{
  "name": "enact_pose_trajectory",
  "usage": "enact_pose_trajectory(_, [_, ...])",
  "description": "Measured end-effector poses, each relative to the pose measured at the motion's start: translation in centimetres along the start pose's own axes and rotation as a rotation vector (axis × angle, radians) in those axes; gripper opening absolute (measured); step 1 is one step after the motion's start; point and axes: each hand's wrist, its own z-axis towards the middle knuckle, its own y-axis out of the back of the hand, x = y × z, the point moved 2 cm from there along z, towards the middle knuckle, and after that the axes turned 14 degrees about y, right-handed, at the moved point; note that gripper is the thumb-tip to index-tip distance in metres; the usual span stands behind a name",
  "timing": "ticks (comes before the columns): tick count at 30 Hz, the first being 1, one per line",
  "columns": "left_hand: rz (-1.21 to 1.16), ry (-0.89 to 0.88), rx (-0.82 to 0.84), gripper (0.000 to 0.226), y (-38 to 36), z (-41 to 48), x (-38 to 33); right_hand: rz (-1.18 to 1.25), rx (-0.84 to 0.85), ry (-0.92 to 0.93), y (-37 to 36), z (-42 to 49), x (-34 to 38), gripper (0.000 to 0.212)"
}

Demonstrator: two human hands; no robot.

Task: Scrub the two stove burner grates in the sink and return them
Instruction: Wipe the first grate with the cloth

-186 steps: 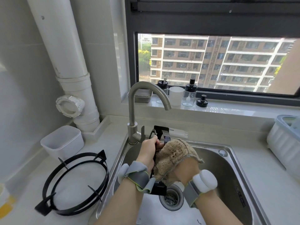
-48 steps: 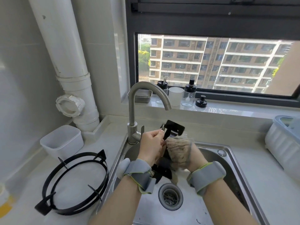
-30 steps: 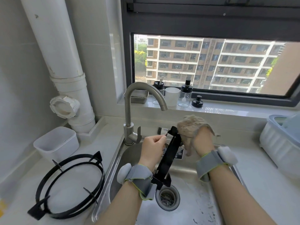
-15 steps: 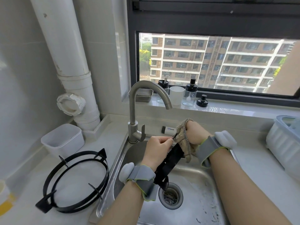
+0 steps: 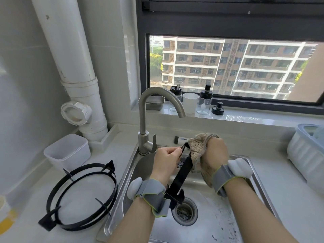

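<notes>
Over the steel sink (image 5: 259, 186) my left hand (image 5: 166, 160) pinches the top edge of a black burner grate (image 5: 182, 174), held on edge so it runs down toward the drain (image 5: 185, 212). My right hand (image 5: 214, 153) grips a beige mesh scrubbing cloth (image 5: 197, 148) and presses it against the grate's upper part. A second black grate (image 5: 82, 197) lies flat on the white counter to the left of the sink. Part of the held grate is hidden behind my left wrist.
The steel faucet (image 5: 145, 120) arches over the sink's back left, no water running. A white plastic tub (image 5: 68, 151) stands behind the counter grate, a white drainpipe (image 5: 73, 67) behind that. Jars and a cup (image 5: 190, 102) line the windowsill. A white basket (image 5: 305, 151) sits at right.
My right hand with the cloth has shifted slightly along the grate's top. My left hand keeps its pinch and the grate stays on edge over the drain.
</notes>
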Motion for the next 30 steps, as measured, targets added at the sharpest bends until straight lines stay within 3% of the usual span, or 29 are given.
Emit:
enact_pose_trajectory(2, [-0.023,0.021,-0.003,0.024,0.0,-0.1,0.4,0.092,-0.058,-0.011,-0.4,-0.2,-0.6,0.022])
enact_pose_trajectory(5, [-0.117,0.068,0.037,0.03,-0.2,-0.3,0.3,0.446,0.041,0.252,-0.4,-0.7,-1.2,0.022])
enact_pose_trajectory(8, [-0.193,0.107,0.085,0.028,-0.5,-0.7,0.0,0.809,0.065,0.188,0.2,-1.8,-1.4,0.034])
enact_pose_trajectory(9, [-0.204,0.11,0.089,0.027,-0.4,-0.7,0.0,0.819,0.068,0.188,0.0,-1.9,-1.4,0.036])
enact_pose_trajectory(13, [-0.236,0.11,0.094,0.024,-0.2,-0.8,-0.2,0.469,-0.012,0.263,0.0,-2.0,-1.0,0.032])
enact_pose_trajectory(16, [-0.267,0.118,0.093,0.02,-0.2,-0.8,-0.2,0.303,0.008,0.155,-0.3,-2.2,-1.0,0.019])
enact_pose_trajectory(18, [-0.284,0.131,0.103,0.019,-0.1,-0.8,-0.1,0.322,0.037,0.139,-0.4,-2.3,-0.9,0.02])
enact_pose_trajectory(21, [-0.311,0.144,0.124,0.02,0.0,-0.6,0.2,0.541,0.027,0.197,0.0,-2.3,-0.6,0.029])
enact_pose_trajectory(24, [-0.306,0.151,0.149,0.02,0.1,-0.3,0.3,0.513,-0.05,0.232,0.3,-2.4,-0.8,0.025])
enact_pose_trajectory(26, [-0.231,0.183,0.133,0.026,0.4,0.0,0.1,0.449,-0.084,0.286,0.4,-2.6,-0.9,0.028])
enact_pose_trajectory(30, [0.007,0.278,-0.022,0.051,1.1,1.9,-0.4,0.496,0.005,0.352,0.4,-3.0,-0.8,0.029])
